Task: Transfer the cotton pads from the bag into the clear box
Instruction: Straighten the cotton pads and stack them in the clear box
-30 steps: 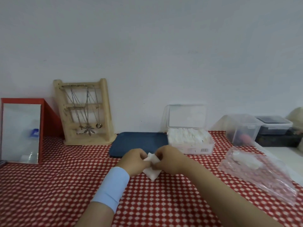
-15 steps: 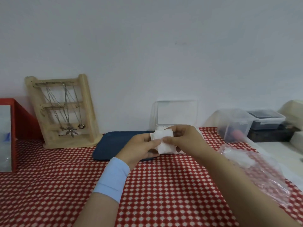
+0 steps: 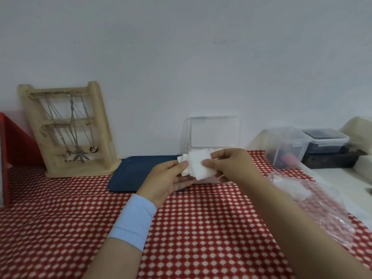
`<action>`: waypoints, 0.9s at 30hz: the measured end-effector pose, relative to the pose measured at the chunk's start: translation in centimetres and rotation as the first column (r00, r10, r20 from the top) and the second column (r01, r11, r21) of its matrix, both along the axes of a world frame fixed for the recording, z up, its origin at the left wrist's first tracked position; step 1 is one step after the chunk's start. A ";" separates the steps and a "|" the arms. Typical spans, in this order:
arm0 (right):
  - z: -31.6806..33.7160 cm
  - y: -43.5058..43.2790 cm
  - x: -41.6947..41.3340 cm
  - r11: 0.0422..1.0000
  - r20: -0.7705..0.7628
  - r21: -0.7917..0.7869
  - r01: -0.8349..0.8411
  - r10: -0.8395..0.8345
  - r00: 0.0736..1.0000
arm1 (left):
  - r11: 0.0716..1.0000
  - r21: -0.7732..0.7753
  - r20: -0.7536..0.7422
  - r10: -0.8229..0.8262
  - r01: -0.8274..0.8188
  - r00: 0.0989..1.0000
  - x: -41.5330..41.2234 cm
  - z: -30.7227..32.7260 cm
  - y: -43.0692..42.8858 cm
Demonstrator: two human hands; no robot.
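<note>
On the head camera I see both hands over the red checked tablecloth (image 3: pixel 60 228), sharing one small stack of white cotton pads (image 3: pixel 198 167). The left hand (image 3: pixel 171 182) pinches its left edge under the thumb, and the right hand (image 3: pixel 235 168) curls thumb and fingers round its right side. The stack is just in front of the clear box (image 3: pixel 214 132) (lid standing open). The clear plastic bag (image 3: pixel 322 208) lies to the right, apart from both hands.

White cotton pads (image 3: pixel 198 166), light-blue wristband (image 3: pixel 132 222). Red cloth (image 3: pixel 60 218), white dot pattern all over, dark-blue tray (image 3: pixel 136 172) toward its back edge. Pale wood necklace rack (image 3: pixel 100 137), red frame (image 3: pixel 16 143) at left edge.
</note>
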State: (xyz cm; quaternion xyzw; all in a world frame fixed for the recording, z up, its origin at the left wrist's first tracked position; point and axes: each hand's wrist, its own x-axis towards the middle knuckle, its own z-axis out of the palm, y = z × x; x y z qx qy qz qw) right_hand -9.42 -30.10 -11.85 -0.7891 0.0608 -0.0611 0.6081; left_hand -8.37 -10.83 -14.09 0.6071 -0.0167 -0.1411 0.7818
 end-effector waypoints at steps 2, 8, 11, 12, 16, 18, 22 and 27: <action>0.2 -0.3 0.0 1.000 -0.001 -0.013 -0.004 0.004 1.000 | 1.000 -0.003 -0.008 0.008 -0.008 1.000 0.0 -0.1 0.2; 1.1 -1.7 -0.2 0.996 0.008 0.054 -0.078 0.077 0.997 | 0.995 0.084 0.017 0.050 -0.051 0.999 0.1 0.0 0.5; 1.8 -2.3 -0.5 0.984 0.037 0.031 -0.176 0.175 0.984 | 0.984 0.178 0.046 0.012 -0.020 0.999 0.0 0.3 0.6; 1.9 -2.2 -0.5 0.976 0.034 0.018 -0.215 0.215 0.976 | 0.981 0.195 0.047 -0.010 0.001 0.999 -0.2 0.5 0.6; 1.6 -1.0 -0.8 0.935 -0.009 -0.141 -0.324 0.326 0.945 | 0.965 0.253 0.049 -0.083 0.068 0.995 -0.6 0.9 0.3; 1.3 -0.5 -0.8 0.915 -0.016 -0.273 -0.297 0.305 0.952 | 0.965 0.242 0.030 -0.112 0.101 0.993 -0.7 1.0 0.3; 1.1 -0.5 -0.5 0.924 -0.002 -0.269 -0.273 0.282 0.959 | 0.959 0.263 0.001 -0.114 0.110 0.993 -0.6 1.0 0.4; 1.1 -0.3 -0.6 0.936 0.010 -0.241 -0.257 0.268 0.963 | 0.977 0.178 -0.048 -0.114 0.121 0.992 -0.5 1.5 0.3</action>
